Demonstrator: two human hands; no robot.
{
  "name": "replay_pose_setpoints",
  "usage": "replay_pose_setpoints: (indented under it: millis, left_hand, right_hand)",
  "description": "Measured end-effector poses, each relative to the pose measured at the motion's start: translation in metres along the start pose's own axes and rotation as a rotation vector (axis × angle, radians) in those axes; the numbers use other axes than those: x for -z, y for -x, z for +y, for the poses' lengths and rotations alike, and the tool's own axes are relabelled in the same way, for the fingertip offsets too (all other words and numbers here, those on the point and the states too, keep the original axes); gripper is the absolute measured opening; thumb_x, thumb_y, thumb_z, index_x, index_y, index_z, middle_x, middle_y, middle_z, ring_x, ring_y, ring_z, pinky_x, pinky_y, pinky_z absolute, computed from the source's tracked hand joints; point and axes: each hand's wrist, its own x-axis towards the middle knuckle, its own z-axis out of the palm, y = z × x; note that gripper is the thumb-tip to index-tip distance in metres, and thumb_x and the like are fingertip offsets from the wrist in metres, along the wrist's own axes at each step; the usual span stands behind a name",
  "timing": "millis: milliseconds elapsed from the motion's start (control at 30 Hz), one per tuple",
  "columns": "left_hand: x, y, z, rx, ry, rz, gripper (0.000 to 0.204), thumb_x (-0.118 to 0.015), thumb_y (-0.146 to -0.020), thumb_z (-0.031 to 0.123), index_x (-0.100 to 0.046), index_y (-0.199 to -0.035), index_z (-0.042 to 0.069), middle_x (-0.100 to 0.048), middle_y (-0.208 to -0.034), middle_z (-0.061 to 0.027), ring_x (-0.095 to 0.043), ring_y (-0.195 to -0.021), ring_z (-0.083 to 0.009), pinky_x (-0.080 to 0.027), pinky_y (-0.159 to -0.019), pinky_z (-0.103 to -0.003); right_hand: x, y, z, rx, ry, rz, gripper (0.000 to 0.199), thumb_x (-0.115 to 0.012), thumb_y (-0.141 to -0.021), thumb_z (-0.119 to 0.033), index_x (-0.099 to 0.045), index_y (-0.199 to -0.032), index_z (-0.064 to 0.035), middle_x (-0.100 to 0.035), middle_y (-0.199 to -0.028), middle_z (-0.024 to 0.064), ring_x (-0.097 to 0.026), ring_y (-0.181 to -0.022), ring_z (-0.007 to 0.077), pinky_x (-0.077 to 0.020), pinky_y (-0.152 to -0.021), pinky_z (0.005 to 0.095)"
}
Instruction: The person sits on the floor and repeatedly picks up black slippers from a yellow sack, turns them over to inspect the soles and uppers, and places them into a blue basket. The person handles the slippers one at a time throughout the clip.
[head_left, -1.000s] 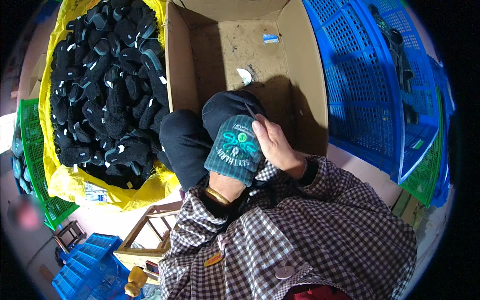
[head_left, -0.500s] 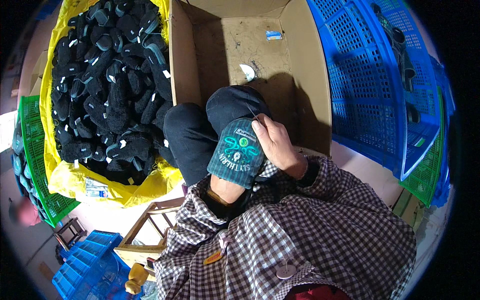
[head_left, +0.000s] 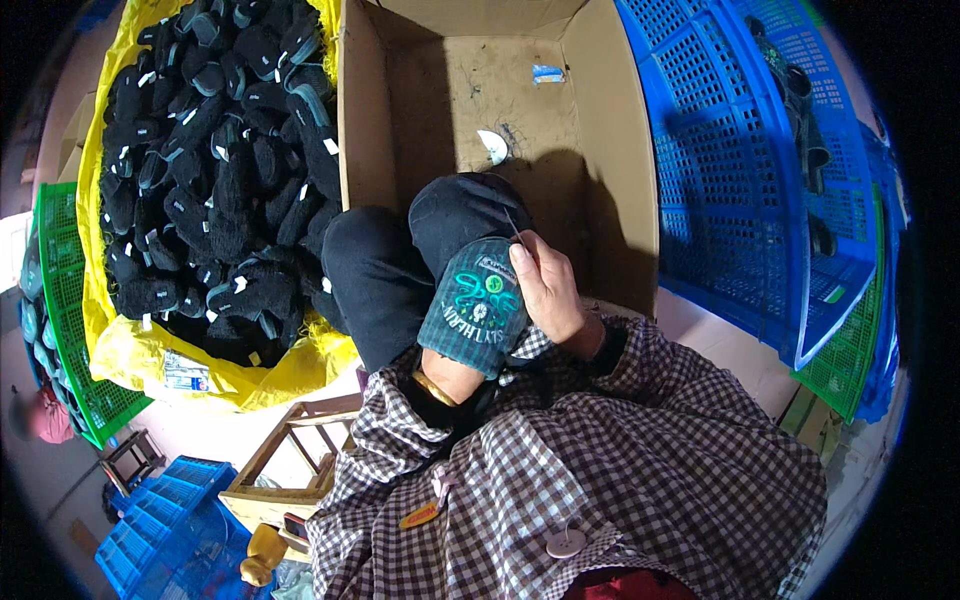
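Note:
A dark green ribbed slipper (head_left: 473, 308) with green and white embroidery covers my left hand, of which only the wrist (head_left: 452, 376) shows; its fingers are hidden inside. My right hand (head_left: 553, 290) is at the slipper's far right edge, thumb and fingers pinched round a thin dark pointed tool (head_left: 511, 222). The tool's tip sticks out over my dark trousers (head_left: 455, 205); its exact kind is too small to tell. Both hands rest near my knee.
At the left stands a yellow sack (head_left: 115, 340) of fuzzy black slippers (head_left: 235, 190). Ahead is an open cardboard box (head_left: 605, 95) with scraps inside. Blue crates (head_left: 730, 190) stand right, a green crate (head_left: 75, 320) far left, a wooden stool (head_left: 290, 455) lower left.
The slipper and my right hand stay together, with only a slight tilt of the slipper. The tool's tip points a little further right. The whole view has shifted slightly.

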Motion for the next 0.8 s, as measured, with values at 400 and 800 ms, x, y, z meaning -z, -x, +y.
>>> replay_pose_setpoints:
  millis: [400, 800]
  left_hand:
    - [0.002, -0.002, 0.021, -0.110, -0.283, 0.043, 0.043, -0.043, -0.093, 0.018, -0.046, -0.134, 0.005, -0.048, -0.135, -0.0154, -0.045, -0.126, -0.0313, -0.033, -0.109, -0.043]
    - [-0.036, 0.045, -0.020, 0.065, -0.096, -0.096, 0.047, -0.047, -0.088, 0.010, -0.049, -0.134, 0.011, -0.048, -0.136, -0.0122, -0.046, -0.125, -0.0291, -0.033, -0.108, -0.040]
  right_hand:
    - [0.006, -0.003, -0.005, -0.017, 0.022, -0.024, 0.033, -0.044, -0.099, -0.032, -0.053, -0.090, -0.0017, -0.056, -0.072, 0.0221, -0.058, -0.068, 0.0401, -0.0441, -0.060, 0.0429]
    - [-0.004, 0.004, -0.005, -0.003, 0.103, 0.050, 0.029, -0.050, -0.097, -0.031, -0.054, -0.092, -0.0031, -0.059, -0.073, 0.0206, -0.060, -0.069, 0.0397, -0.0457, -0.059, 0.0429]
